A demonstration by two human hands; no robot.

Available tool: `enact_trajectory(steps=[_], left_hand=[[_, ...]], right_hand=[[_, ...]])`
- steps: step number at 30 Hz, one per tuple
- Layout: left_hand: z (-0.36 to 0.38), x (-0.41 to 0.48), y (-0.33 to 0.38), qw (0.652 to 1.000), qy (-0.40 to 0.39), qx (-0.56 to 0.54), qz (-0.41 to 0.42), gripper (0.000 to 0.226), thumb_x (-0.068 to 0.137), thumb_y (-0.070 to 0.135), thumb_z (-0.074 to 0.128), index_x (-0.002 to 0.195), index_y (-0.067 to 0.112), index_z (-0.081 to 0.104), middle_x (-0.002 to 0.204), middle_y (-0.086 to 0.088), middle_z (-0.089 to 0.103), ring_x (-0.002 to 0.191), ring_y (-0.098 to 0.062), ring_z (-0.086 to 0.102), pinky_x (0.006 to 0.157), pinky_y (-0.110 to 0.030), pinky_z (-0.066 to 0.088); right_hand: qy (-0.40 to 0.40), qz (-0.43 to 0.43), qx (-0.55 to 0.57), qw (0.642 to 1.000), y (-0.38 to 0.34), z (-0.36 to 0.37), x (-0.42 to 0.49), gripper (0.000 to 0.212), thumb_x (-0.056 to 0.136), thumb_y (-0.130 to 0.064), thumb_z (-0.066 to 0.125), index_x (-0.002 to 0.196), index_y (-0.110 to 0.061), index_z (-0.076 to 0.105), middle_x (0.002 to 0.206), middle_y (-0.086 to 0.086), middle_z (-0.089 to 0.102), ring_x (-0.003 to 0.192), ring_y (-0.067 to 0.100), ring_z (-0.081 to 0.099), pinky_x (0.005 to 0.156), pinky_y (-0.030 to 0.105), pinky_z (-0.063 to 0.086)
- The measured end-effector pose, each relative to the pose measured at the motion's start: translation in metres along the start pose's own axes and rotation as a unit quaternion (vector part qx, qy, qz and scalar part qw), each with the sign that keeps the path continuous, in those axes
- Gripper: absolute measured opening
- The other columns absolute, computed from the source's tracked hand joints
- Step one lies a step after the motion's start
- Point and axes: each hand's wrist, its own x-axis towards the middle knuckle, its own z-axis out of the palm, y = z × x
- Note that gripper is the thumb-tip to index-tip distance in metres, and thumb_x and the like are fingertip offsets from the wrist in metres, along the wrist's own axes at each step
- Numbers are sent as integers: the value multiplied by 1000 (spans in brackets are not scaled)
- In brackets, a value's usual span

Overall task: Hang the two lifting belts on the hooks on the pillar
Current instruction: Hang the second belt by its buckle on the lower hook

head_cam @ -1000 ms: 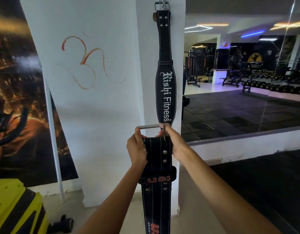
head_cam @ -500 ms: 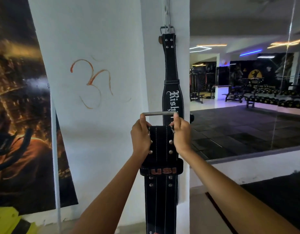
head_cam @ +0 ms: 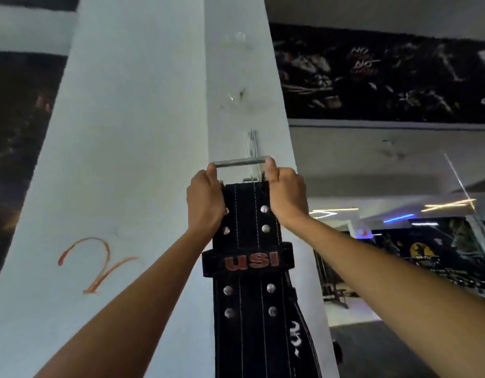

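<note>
Both hands rose with the USI belt [head_cam: 246,268] since the earlier frames: its buckle bar [head_cam: 240,161] went from mid-height on the hanging belt up to the hook zone, and the view tilted up with it. Left hand [head_cam: 206,203] and right hand [head_cam: 286,197] were each curled closed around a side of the belt's top end, thumbs hooked up against the two ends of the bar, so the belt was pinched between them. Bar sat level, running 9 to 3 o'clock, just in front of the narrow face of the pillar [head_cam: 143,132]. A thin metal chain or hook piece [head_cam: 252,143] showed on the pillar at 12 o'clock from the bar, and a second buckle's metal [head_cam: 253,179] peeked out just under the bar. Belt long axis ran 12 to 6 o'clock, buckle end up, tail dropping out of frame at the bottom. First belt [head_cam: 301,339] looked already hung: only a sliver with white lettering showed at 4 o'clock behind the USI belt, lying against the pillar. Status as I judged it: one belt done, second at hook height but not yet caught. Couldn't tell whether the bar touched the hook. Remaining: seat the bar over a hook, let go.
</note>
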Motion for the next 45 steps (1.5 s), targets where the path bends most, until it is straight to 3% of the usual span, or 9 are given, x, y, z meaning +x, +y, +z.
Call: enact_trajectory(steps=[8, 14, 20, 24, 27, 32, 36, 39, 45], left_hand=[[121, 120, -33, 999, 10, 43, -16, 39, 103, 29, 25, 90, 4, 53, 71, -4, 49, 58, -15, 43, 66, -30, 29], [155, 170, -63, 997, -4, 50, -53, 42, 100, 28, 33, 112, -5, 54, 113, -21, 61, 103, -36, 56, 75, -34, 35], [161, 189, -75, 993, -74, 64, -60, 35, 95, 21, 39, 112, -6, 55, 117, -22, 61, 103, -36, 59, 87, -38, 46], [154, 169, -77, 993, -111, -6, -38, 29, 96, 27, 41, 91, 2, 54, 94, -19, 60, 85, -29, 58, 73, -37, 45], [136, 144, -84, 979, -180, -92, -34, 40, 99, 34, 38, 83, 4, 59, 79, -11, 61, 73, -22, 58, 63, -27, 45], [106, 127, -93, 906, -306, -282, -79, 26, 93, 9, 49, 113, 0, 62, 100, -10, 65, 86, -17, 62, 67, -21, 56], [102, 123, -95, 903, -311, -291, -58, 24, 89, 3, 53, 109, 6, 65, 102, -8, 69, 90, -18, 66, 81, -27, 54], [103, 116, -96, 914, -288, -279, -55, 14, 91, 15, 57, 99, 12, 68, 95, -7, 73, 79, -13, 71, 73, -24, 58], [121, 116, -78, 952, -126, -256, -112, 20, 80, 26, 72, 74, 9, 65, 73, -8, 68, 43, -7, 65, 37, -14, 46]], right_hand=[[37, 46, -53, 997, 77, 56, 144, 55, 98, -41, 28, 98, 3, 61, 103, 23, 64, 85, 35, 56, 67, 34, 36], [-12, 62, -43, 997, 100, 82, 183, 48, 99, -38, 31, 109, 2, 55, 115, 20, 61, 96, 34, 56, 71, 34, 35], [-62, 81, -17, 995, 112, 84, 185, 36, 99, -34, 31, 104, -5, 50, 87, 9, 50, 60, 17, 42, 50, 30, 29], [-51, 68, 16, 996, 120, 73, 168, 42, 98, -40, 31, 84, -5, 49, 78, 5, 52, 66, 20, 48, 55, 30, 32], [-109, 43, 117, 986, 124, 66, 156, 49, 98, -43, 29, 95, -4, 59, 88, 8, 63, 87, 24, 58, 82, 36, 44], [-173, 76, 294, 937, 124, 59, 147, 14, 93, -23, 51, 92, -15, 62, 85, 1, 64, 88, 19, 60, 84, 37, 46], [-217, 112, 377, 893, 131, 53, 145, 19, 92, -7, 49, 106, -7, 61, 85, 2, 65, 77, 12, 62, 69, 29, 52], [-253, 91, 379, 885, 136, 48, 143, 18, 89, -4, 52, 103, -10, 62, 81, -2, 70, 75, 10, 66, 62, 24, 56], [-125, 70, 202, 969, 125, 54, 151, 42, 79, -31, 69, 101, 4, 64, 94, 12, 71, 92, 23, 65, 92, 41, 50]])
